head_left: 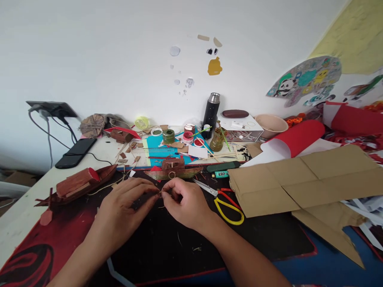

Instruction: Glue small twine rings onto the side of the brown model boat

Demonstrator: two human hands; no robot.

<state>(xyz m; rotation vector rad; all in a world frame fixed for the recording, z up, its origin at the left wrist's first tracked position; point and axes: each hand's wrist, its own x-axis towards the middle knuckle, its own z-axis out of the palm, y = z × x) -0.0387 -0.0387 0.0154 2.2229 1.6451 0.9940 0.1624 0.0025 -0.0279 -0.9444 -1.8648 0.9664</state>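
My left hand point(128, 205) and my right hand point(185, 201) meet over the black and red mat point(185, 255), fingertips pinched close together. Whatever lies between them is too small to make out; a thin strand shows just below. Right behind my fingertips stands a small brown and green model boat point(173, 171) with a cabin and a ring on its side. To the left rests a larger reddish-brown model boat point(79, 185) with a rounded cover. Scissors point(223, 195) with one red and one yellow handle lie beside my right hand, blades partly open.
Folded cardboard point(269, 183) covers the right side. Behind are paint jars point(168, 136), a murky jar point(218, 141) with brushes, a black thermos point(211, 113) and a clear box point(242, 129). A black phone point(74, 153) with a cable lies at the left. Cardboard scraps are scattered about.
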